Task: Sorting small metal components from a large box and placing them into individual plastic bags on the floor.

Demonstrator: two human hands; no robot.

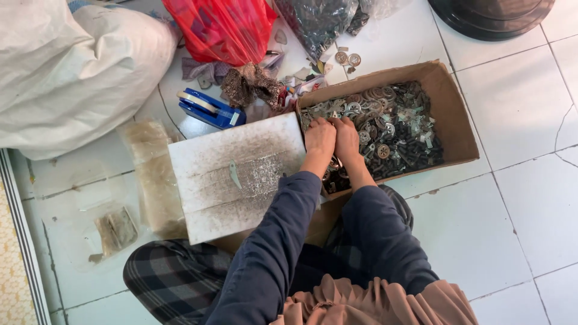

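Observation:
Both my hands reach into an open cardboard box (pixel 453 114) filled with small metal parts (pixel 394 129): round washers, flat plates and dark screws. My left hand (pixel 320 137) and my right hand (pixel 347 137) lie side by side, palms down, at the box's left end, fingers curled into the pile. What the fingers hold is hidden under the hands. A white board (pixel 211 198), dusty and speckled, lies to the left of the hands, with one small curved metal piece (pixel 235 174) on it.
A blue tape dispenser (pixel 211 108) sits behind the board. A red plastic bag (pixel 223 27), a dark bag of parts (pixel 316 21) and a large white sack (pixel 66 72) stand at the back. Clear plastic bags (pixel 153 174) lie left. Two loose washers (pixel 348 58) rest on the white floor tiles.

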